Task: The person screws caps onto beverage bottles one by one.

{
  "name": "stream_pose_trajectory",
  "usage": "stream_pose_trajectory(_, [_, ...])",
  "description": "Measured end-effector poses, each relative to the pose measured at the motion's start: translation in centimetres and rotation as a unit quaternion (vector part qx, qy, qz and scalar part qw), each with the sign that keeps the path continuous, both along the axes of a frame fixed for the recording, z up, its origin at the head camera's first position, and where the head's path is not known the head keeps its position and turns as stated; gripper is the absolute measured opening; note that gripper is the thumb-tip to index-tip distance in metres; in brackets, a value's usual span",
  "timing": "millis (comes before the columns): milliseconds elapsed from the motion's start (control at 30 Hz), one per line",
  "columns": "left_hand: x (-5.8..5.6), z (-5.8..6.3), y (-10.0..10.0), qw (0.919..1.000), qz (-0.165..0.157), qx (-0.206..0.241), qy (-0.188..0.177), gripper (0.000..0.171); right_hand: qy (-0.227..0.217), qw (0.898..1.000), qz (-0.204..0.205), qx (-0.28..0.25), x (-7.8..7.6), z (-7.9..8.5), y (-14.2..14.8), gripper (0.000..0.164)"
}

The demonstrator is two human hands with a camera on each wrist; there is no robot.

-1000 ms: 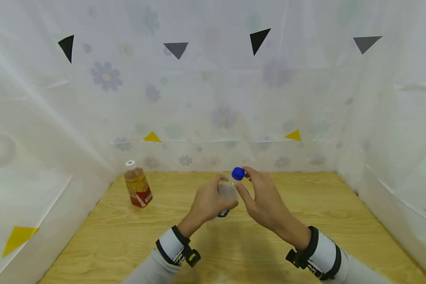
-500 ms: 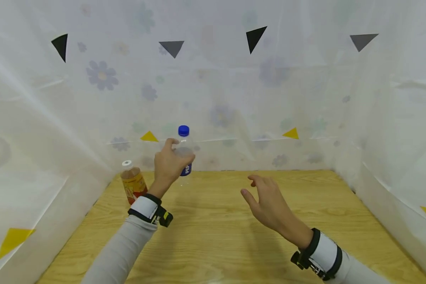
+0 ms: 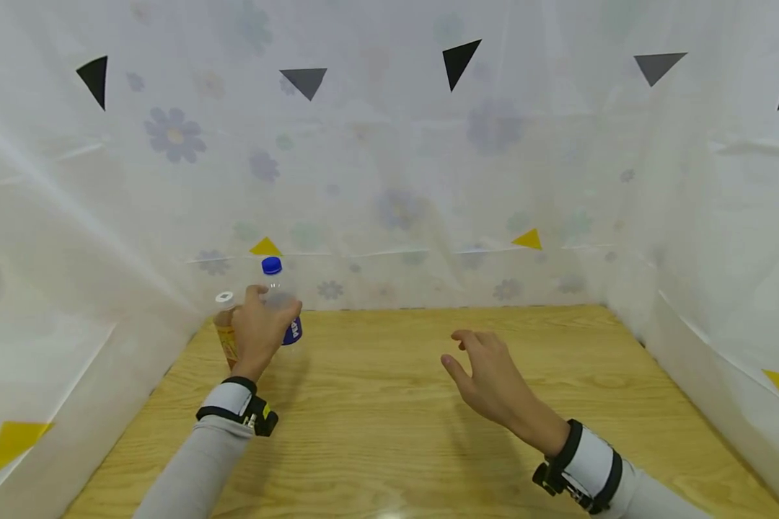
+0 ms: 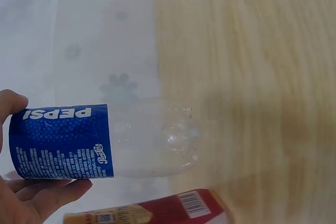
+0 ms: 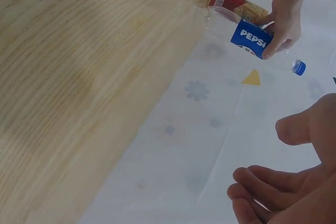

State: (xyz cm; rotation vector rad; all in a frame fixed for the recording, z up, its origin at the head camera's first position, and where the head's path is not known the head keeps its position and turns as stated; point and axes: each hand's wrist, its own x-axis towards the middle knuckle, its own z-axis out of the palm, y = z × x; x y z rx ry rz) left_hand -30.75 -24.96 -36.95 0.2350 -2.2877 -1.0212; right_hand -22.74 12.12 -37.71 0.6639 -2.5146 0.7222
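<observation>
My left hand [image 3: 260, 331] grips a clear plastic Pepsi bottle [image 4: 142, 140] around its upper body. It has a blue cap [image 3: 271, 265] on top and a blue label [image 4: 63, 142]. In the head view the bottle is upright at the back left; whether its base touches the table I cannot tell. Just left of it stands a juice bottle [image 3: 224, 335] with a white cap and a red and yellow label, partly hidden by the left hand. Over the right half of the table, my right hand [image 3: 493, 382] holds nothing, its fingers loosely bent and thumb apart.
The wooden table [image 3: 376, 418] has white sheeting [image 3: 389, 158] hung behind it and at both sides. Flowers and coloured triangles mark the sheeting. A strapped camera [image 3: 262, 418] sits on the left wrist, another [image 3: 548, 477] on the right.
The left hand has carried the Pepsi bottle from the middle to the back left, beside the juice bottle, lifting then lowering it. The right hand has let go of the cap area and stayed nearly in place.
</observation>
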Motion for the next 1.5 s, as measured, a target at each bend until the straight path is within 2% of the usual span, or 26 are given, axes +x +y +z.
stream_pose_trajectory(167, [0.4, -1.5, -0.3, 0.9998, 0.005, 0.007, -0.017, 0.074, -0.021, 1.000, -0.011, 0.006, 0.2, -0.4, 0.2, 0.039])
stream_pose_trajectory(333, [0.7, -2.5, -0.3, 0.9995, 0.027, -0.014, 0.002, 0.074, -0.031, 0.999, -0.013, 0.018, 0.3, -0.6, 0.2, 0.040])
stream_pose_trajectory(500, [0.8, -2.8, -0.1, 0.9992, 0.032, -0.019, 0.014, 0.073, -0.033, 0.999, -0.016, 0.029, 0.3, -0.9, 0.2, 0.040])
stream_pose_trajectory(933, [0.9, -3.0, -0.4, 0.9998, 0.002, -0.005, 0.017, 0.079, -0.081, 0.996, -0.021, 0.039, 0.6, -1.3, 0.4, 0.039])
stream_pose_trajectory(1133, [0.9, -2.5, -0.7, 0.9994, -0.009, 0.000, 0.034, 0.091, -0.091, 0.995, -0.022, 0.039, 0.6, -1.5, 0.4, 0.039])
stream_pose_trajectory(1400, [0.7, -0.7, -0.4, 0.9985, -0.011, 0.011, 0.053, 0.099, -0.097, 0.994, -0.016, 0.044, 0.6, -1.7, 0.4, 0.039])
stream_pose_trajectory(1500, [0.7, 0.1, -0.2, 0.9967, -0.001, 0.009, 0.081, 0.100, -0.097, 0.994, -0.018, 0.044, 0.6, -1.7, 0.5, 0.039])
